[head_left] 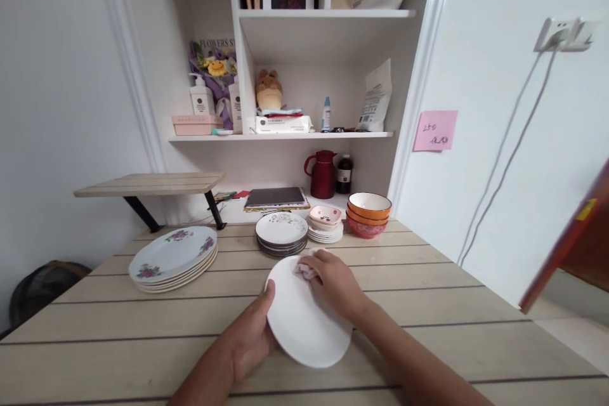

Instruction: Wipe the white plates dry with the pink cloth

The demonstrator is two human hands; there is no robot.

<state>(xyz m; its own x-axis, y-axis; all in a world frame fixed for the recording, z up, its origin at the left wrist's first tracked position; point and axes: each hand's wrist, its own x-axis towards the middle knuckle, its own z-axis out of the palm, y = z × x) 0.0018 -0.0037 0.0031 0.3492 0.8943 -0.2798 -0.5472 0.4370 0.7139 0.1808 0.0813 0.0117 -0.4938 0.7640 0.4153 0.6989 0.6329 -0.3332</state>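
Note:
A plain white plate [309,323] is held tilted above the near middle of the table. My left hand [254,330] grips its left edge, with the thumb on the rim and the other fingers hidden underneath. Bunched in my right hand [335,282] is a pale cloth [305,269], pressed on the plate's far upper part. Just beyond the plate stands a stack of dark-rimmed plates [281,228] with a floral pattern on the top one.
Oval flowered plates [174,257] are stacked at left, below a small raised shelf [152,184]. Small saucers [326,235] carry pink square bowls [325,216]; orange and red bowls [368,209] stand at right. Behind are a laptop [276,196], a red jug [323,174] and a dark bottle [344,174].

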